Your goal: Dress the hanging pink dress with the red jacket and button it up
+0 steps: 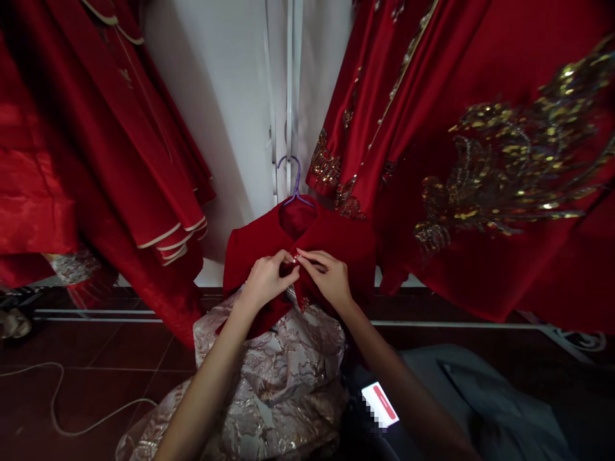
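A small red jacket [259, 246] hangs on a purple hanger [294, 182] over a pale gold patterned skirt [269, 371]. My left hand [266, 280] and my right hand [327, 276] meet at the jacket's front, just below the collar. Both hands pinch the front edges together at a small fastening, fingertips touching. What sits between the fingertips is too small to name.
Long red garments hang at the left [110, 147] and, with gold sequin embroidery, at the right [490, 166]. A white wall with a metal rail [288, 96] is behind. A white cord [62, 410] lies on the dark red tiled floor. A phone [380, 403] lies near my right forearm.
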`<state>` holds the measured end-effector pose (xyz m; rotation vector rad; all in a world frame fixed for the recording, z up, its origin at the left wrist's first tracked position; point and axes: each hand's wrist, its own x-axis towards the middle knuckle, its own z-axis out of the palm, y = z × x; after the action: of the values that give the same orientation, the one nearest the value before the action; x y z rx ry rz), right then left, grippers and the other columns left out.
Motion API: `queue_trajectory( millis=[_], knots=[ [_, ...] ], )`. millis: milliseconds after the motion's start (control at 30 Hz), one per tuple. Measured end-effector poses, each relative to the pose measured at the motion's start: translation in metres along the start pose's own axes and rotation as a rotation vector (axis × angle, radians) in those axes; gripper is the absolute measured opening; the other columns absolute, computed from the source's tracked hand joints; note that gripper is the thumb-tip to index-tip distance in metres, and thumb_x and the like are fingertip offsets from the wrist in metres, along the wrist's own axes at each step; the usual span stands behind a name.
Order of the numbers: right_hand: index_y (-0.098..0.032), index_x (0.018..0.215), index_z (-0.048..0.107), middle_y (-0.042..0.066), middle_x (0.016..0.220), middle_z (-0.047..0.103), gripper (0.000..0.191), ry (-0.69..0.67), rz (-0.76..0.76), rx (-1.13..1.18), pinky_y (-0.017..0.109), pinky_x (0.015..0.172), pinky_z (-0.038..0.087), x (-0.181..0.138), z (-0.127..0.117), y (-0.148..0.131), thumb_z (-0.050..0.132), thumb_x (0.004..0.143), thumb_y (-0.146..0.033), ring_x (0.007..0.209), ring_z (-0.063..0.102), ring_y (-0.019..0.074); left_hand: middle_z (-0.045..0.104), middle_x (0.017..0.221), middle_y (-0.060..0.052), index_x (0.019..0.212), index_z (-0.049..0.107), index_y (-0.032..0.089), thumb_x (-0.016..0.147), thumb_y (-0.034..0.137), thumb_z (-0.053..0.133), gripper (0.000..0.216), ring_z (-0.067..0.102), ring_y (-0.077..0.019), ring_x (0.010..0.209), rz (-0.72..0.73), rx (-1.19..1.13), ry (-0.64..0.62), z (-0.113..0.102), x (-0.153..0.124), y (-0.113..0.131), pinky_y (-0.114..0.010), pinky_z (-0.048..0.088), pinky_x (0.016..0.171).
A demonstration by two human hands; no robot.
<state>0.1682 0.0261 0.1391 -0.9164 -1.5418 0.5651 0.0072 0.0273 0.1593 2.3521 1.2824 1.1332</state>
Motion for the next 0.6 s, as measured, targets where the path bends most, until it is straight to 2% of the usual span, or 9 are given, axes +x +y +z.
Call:
queue_trajectory(
  millis=[267,500,600],
  knots=[
    [-0.023,0.101,0.069,0.005,0.103,0.066,0.029,-0.028,0.028,0.109,0.029,0.076,0.057,0.002,-0.002,0.008,0.065,0.075,-0.034,0.092,0.064,0.0190,0.068,0.090,-0.002,0.091,0.057,0.022,0.079,0.030,0.053,0.015,0.064,-0.0160,0.082,-0.005,0.079,0.015,0.002,0.000,0.002,-0.024,0.047,0.075],
    [-0.022,0.104,0.067,0.005,0.104,0.063,0.033,-0.068,0.041,0.169,0.029,0.078,0.056,0.006,-0.001,0.015,0.066,0.072,-0.028,0.088,0.064,0.0160,0.066,0.075,-0.001,0.085,0.056,0.020,0.082,0.028,0.050,0.010,0.063,-0.0149,0.068,0.082,0.192,-0.088,0.000,0.007,0.001,-0.022,0.042,0.062],
    [-0.022,0.107,0.065,0.005,0.105,0.062,0.033,-0.107,-0.003,0.096,0.029,0.081,0.054,0.009,-0.001,0.019,0.061,0.074,-0.023,0.090,0.063,0.0155,0.065,0.075,-0.001,0.086,0.057,0.019,0.082,0.026,0.049,0.011,0.062,-0.0143,0.068,0.100,0.098,-0.113,0.004,0.011,0.001,-0.023,0.044,0.066]
  ],
)
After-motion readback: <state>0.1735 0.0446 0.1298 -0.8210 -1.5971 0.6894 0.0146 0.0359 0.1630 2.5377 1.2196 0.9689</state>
